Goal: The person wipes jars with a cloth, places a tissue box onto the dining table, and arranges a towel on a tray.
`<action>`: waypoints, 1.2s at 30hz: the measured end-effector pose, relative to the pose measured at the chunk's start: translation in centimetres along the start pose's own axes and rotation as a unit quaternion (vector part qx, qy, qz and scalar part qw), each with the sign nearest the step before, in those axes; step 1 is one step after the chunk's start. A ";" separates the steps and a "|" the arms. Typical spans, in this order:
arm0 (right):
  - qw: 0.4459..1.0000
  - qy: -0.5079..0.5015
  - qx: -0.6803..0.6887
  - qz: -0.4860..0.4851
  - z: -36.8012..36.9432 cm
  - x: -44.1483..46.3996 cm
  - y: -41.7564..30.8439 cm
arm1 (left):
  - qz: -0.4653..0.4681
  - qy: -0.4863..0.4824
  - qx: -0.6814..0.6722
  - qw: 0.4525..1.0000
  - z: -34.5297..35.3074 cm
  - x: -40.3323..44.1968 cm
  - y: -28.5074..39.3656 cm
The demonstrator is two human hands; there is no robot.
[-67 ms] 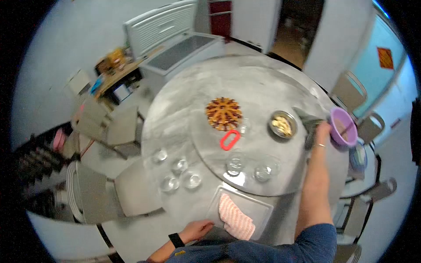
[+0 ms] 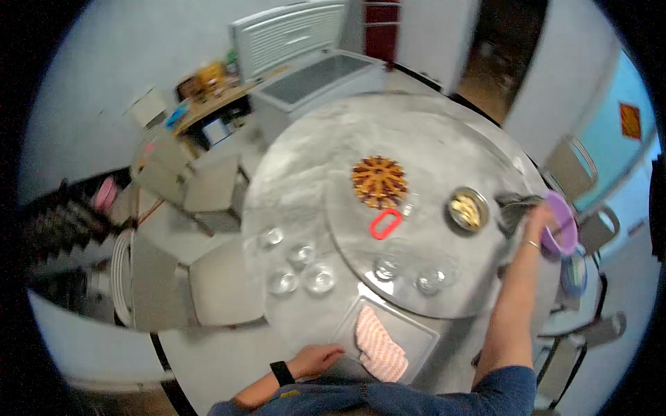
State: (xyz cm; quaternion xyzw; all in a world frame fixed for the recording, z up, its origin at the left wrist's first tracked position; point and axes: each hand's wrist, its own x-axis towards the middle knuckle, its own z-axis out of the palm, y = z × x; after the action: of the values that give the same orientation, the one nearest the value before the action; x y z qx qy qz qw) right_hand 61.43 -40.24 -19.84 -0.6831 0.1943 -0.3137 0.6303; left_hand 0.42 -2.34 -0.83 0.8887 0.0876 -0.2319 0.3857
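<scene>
Round purple plastic bowl [image 2: 570, 243], at the far right edge of the big round grey marbled table [image 2: 291, 166]. Contains apparently a slim dark utensil [image 2: 565, 225]; too blurred to say whether resting on the table or reaching past the edge. At the bowl's left rim, right hand [image 2: 538, 219], at the end of an outstretched arm. Seems to touch the bowl; impossible to make out whether gripping with the fingers or merely laid against the rim. As a judgement: reach to the bowl complete, firm hold unconfirmed, no clear sign of lifting.

Just left of that hand, crumpled dark grey-green cloth [image 2: 512, 208]. Farther left, round steel bowl [image 2: 484, 208], already loaded with pale yellow pieces [image 2: 465, 210]. Toward the table's middle, round brown latticed trivet [image 2: 379, 182], with a red oblong plastic ring [image 2: 375, 230] close below. Nearer, clear glass vessels [image 2: 430, 279]; to the left, a cluster of four clear glasses [image 2: 320, 279]. All unhandled.

At the near edge, grey rectangular tray [image 2: 420, 340], bearing a pink-and-white striped cloth [image 2: 380, 344], likewise unhandled. Just beside the tray's left side, left hand [image 2: 317, 359], with fingers loosely bent, seemingly empty. Beyond the table, white chest freezer [image 2: 312, 80] with raised lid.
</scene>
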 end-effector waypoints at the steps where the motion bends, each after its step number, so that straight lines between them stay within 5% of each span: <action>1: 0.989 -0.022 -0.066 -0.132 0.8 9.9 -13.2 | 0.072 0.060 -0.076 0.993 3.4 7.1 -0.4; 2: 0.985 -0.108 0.093 -0.099 -0.2 9.2 -19.1 | 0.095 0.070 -0.095 0.988 4.6 7.9 -0.1; 3: 0.981 -0.077 0.174 -0.049 0.7 7.9 -21.3 | 0.104 0.078 -0.090 0.987 3.7 7.0 -0.8; 5: 0.968 -0.043 0.206 -0.136 -0.6 4.2 -28.8 | 0.079 0.068 -0.117 0.988 3.6 5.6 0.7; 8: 0.939 -0.194 0.271 -0.086 -3.3 -3.2 -37.4 | 0.032 0.027 -0.135 0.990 4.3 3.2 -0.2; 9: 0.890 -0.185 0.121 -0.398 -4.2 -4.6 -38.8 | 0.039 0.049 -0.133 0.989 5.3 2.2 -1.2; 11: 0.726 -0.149 -0.026 -0.670 -5.0 -8.3 -41.3 | 0.049 0.084 -0.133 0.986 6.9 1.2 -3.4; 12: 0.809 -0.290 0.128 -0.495 -5.5 -10.8 -42.2 | 0.068 0.110 -0.139 0.982 7.7 0.3 -4.5; 15: 0.847 -0.366 0.252 -0.293 -7.6 -21.8 -45.5 | 0.066 0.142 -0.151 0.976 7.2 -5.7 -5.8; 17: 0.747 -0.472 0.380 -0.274 -8.6 -28.4 -45.8 | 0.000 0.116 -0.130 0.985 7.0 -10.4 -7.3; 18: 0.696 -0.501 0.428 -0.285 -9.0 -31.8 -45.7 | 0.039 0.196 -0.232 0.952 10.4 -11.2 -11.1; 19: 0.767 -0.496 0.361 -0.188 -9.9 -35.3 -46.1 | 0.034 0.197 -0.232 0.952 10.9 -13.9 -12.3; 21: 0.758 -0.509 0.407 0.022 -12.2 -46.1 -48.6 | 0.032 0.269 -0.152 0.951 10.9 -18.9 -14.8; 23: 0.767 -0.498 0.402 0.045 -15.2 -57.5 -51.5 | -0.033 0.282 -0.144 0.948 10.9 -24.4 -16.9; 25: 0.725 -0.559 0.395 0.069 -16.3 -63.9 -50.9 | -0.103 0.296 -0.143 0.939 12.7 -28.9 -19.7; 27: 0.660 -0.650 0.370 0.076 -17.4 -70.3 -51.3 | -0.119 0.416 -0.144 0.890 15.3 -32.6 -23.8; 29: 0.601 -0.728 0.317 0.092 -16.1 -74.5 -48.8 | -0.179 0.411 -0.126 0.885 16.4 -36.0 -26.6; 31: 0.536 -0.794 0.266 0.106 -17.0 -80.1 -49.5 | -0.191 0.429 -0.248 0.847 17.9 -37.7 -30.8; 33: 0.473 -0.825 0.229 0.206 -18.0 -85.0 -50.0 | -0.199 0.440 -0.319 0.816 15.9 -41.8 -30.6; 36: 0.355 -0.871 0.219 0.259 -18.9 -91.3 -51.7 | -0.165 0.480 -0.193 0.840 8.2 -44.3 -28.3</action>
State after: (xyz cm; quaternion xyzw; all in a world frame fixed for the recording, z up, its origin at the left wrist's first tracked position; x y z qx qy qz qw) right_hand -24.44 12.88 14.34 -0.3274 -0.3714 0.6043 0.6242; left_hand -50.70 12.23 -2.73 0.7686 0.4504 0.1851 0.4148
